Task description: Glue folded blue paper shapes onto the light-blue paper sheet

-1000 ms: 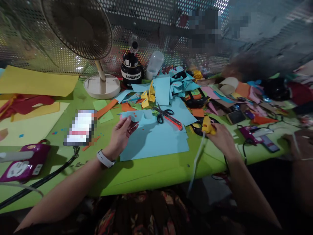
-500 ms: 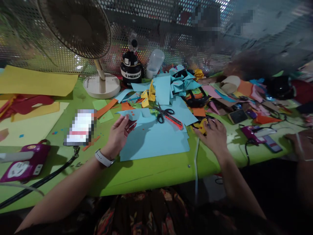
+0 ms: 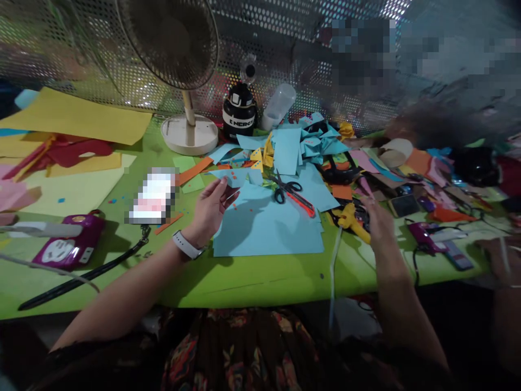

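My left hand (image 3: 209, 212) is closed in a pinch on a small light blue paper cutout (image 3: 236, 176), held just above the left edge of a large light blue sheet (image 3: 268, 231). My right hand (image 3: 376, 220) rests on the green table (image 3: 252, 277) with fingers stretched out and nothing in it. A yellow glue gun (image 3: 352, 220) lies right beside it, its white cord hanging over the front edge. Black-handled scissors (image 3: 291, 193) lie on the blue paper between my hands.
A desk fan (image 3: 189, 130), a black bottle (image 3: 239, 111) and a heap of paper scraps (image 3: 309, 144) stand at the back. Purple glue guns lie at the left (image 3: 67, 247) and right (image 3: 427, 233). Another person's hand (image 3: 499, 255) is at the far right.
My right hand has let go of the yellow glue gun, which now lies on the table beside it. The left hand keeps its hold on the blue cutout. The view has shifted.
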`<action>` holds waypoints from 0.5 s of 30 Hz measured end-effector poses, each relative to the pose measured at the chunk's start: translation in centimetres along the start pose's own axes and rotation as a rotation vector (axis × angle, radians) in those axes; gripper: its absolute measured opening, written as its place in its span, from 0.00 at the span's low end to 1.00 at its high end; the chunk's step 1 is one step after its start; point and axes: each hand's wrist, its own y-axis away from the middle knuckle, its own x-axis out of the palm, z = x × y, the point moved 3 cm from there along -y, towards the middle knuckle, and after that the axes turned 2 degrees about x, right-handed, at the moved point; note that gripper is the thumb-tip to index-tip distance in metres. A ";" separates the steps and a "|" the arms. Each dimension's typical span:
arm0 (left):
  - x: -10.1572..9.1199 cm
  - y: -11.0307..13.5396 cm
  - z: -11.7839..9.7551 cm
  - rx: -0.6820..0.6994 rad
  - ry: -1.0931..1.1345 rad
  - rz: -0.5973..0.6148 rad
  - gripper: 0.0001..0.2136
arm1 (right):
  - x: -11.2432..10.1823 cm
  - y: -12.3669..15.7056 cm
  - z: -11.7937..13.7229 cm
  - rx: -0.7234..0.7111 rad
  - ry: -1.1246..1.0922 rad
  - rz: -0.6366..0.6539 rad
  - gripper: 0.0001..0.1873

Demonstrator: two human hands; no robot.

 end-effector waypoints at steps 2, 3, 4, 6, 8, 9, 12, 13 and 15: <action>0.0 -0.1 -0.2 0.011 -0.003 0.003 0.10 | 1.5 0.1 4.1 -0.063 -0.023 0.041 0.29; 0.0 -0.1 -0.3 0.016 -0.007 0.005 0.10 | 2.5 0.5 6.8 -0.116 -0.031 0.082 0.29; 0.0 -0.2 -0.4 0.019 -0.012 0.005 0.10 | 3.7 1.1 9.7 -0.188 -0.025 0.153 0.31; -0.1 -0.2 -0.4 0.019 -0.019 -0.001 0.10 | 6.1 2.5 15.6 -0.361 -0.011 0.346 0.36; -0.3 -0.3 -0.4 0.018 -0.018 -0.012 0.10 | 7.6 3.4 19.9 -0.440 -0.018 0.450 0.39; -0.3 -0.3 -0.4 0.019 -0.016 -0.017 0.09 | 8.1 3.6 21.4 -0.470 -0.023 0.480 0.40; -0.5 -0.5 -0.2 0.020 -0.017 -0.022 0.08 | 8.7 3.5 23.5 -0.515 -0.017 0.505 0.42; -0.5 -0.5 -0.2 0.018 -0.017 -0.022 0.08 | 8.9 3.4 23.6 -0.528 -0.010 0.503 0.42; -0.6 -0.6 0.0 0.012 -0.012 -0.021 0.08 | 9.1 3.2 23.6 -0.556 -0.005 0.497 0.42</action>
